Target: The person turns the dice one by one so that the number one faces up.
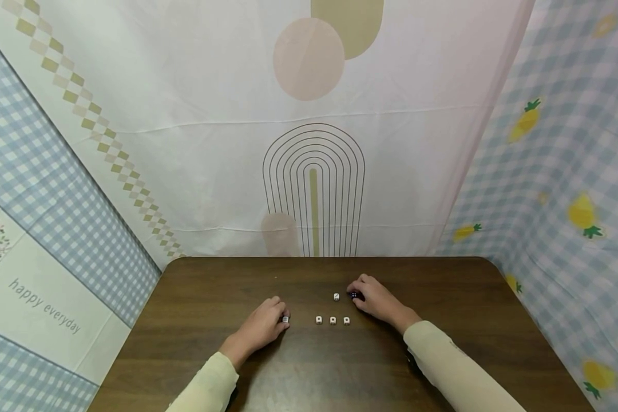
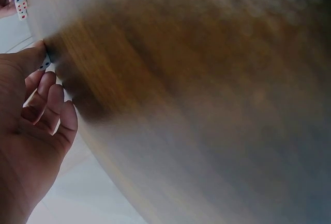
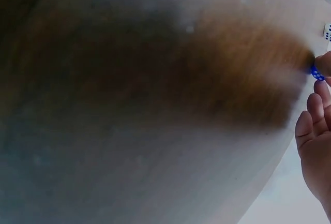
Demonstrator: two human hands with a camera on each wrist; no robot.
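My left hand (image 1: 260, 325) rests low over the table and pinches a white die (image 1: 285, 319) between thumb and fingertips. The same white die (image 2: 45, 63), with dark pips, shows between the thumb and forefinger in the left wrist view. Farther back on the right, my right hand (image 1: 377, 298) pinches a blue die (image 1: 354, 295) with white pips. Its blue colour is clear in the right wrist view, where the die (image 3: 317, 73) sits at the thumb tip. A loose white die (image 1: 336, 297) lies just left of the blue one.
Three white dice stand in a spaced row between the hands: a left one (image 1: 319, 320), a middle one (image 1: 332, 320) and a right one (image 1: 346, 321). They sit on a dark brown wooden table (image 1: 309, 372). Patterned cloths (image 1: 211, 171) hang behind it and at both sides.
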